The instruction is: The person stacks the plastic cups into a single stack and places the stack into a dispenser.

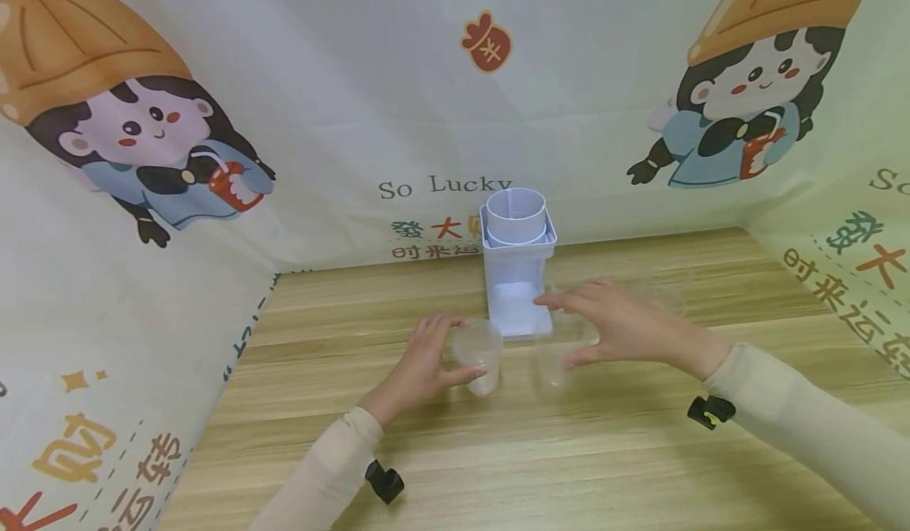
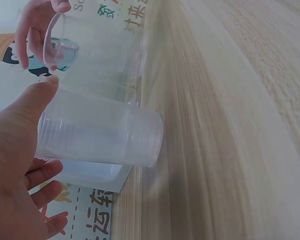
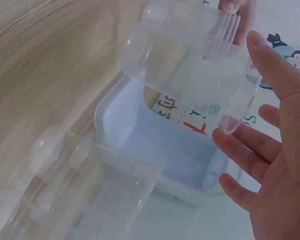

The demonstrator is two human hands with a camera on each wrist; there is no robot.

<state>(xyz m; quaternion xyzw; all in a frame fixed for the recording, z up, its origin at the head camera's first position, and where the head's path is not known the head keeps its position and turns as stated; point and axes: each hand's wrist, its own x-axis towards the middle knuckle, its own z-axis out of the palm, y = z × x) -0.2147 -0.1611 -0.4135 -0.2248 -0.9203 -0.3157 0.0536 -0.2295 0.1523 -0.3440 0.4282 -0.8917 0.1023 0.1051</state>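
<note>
In the head view my left hand [image 1: 423, 365] holds a stack of clear plastic cups [image 2: 102, 130] upright near the tabletop. Its thumb lies on one side of the rims, the fingers on the other. My right hand [image 1: 614, 325] pinches a single clear plastic cup [image 3: 190, 75] near its rim, between thumb and fingers. This cup is beside the stack, at its right. Behind both hands stands a white plastic holder [image 1: 517, 254] with a round tube [image 1: 517, 205] in its top and an open front. The right fingertips partly overlap the holder in the head view.
A clear, see-through container [image 3: 122, 187] with rounded bumps stands right of the holder, faint and partly behind my right hand. The wooden tabletop [image 1: 455, 468] meets a printed cloth backdrop [image 1: 341, 120] at the back and sides.
</note>
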